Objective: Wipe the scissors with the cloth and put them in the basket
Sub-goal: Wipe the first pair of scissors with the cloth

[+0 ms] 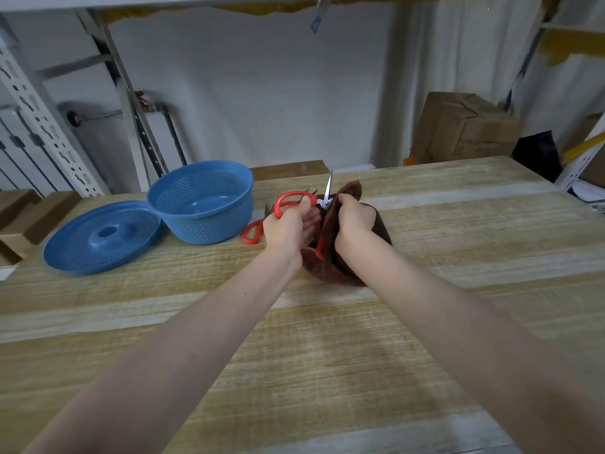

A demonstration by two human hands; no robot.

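Head view: a pair of red-handled scissors (325, 201) is being held up just to the right of the blue perforated basket (201, 201), above the wooden table (327, 355). One handle loop is being gripped by the left hand (284, 226), fingers curled round it, and one steel blade (329, 185) is pointing upward. A brown cloth (347, 257) is being bunched and gripped by the right hand (355, 217) against the scissors near the pivot, while its lower folds are resting on the table. A second pair of scissors (252, 232) is lying on the table between the held pair and the basket, close by the basket's wall. A blue lid (98, 239) is lying just left of the basket.

Wiping appears to be under way, with nothing yet being placed in the basket. For a good result, the cloth is best drawn from the pivot out to the tip along both flat faces, with fingers being kept behind thick folds and off the edge. The handle needs to be held firmly so the blades are not swinging shut on the cloth.
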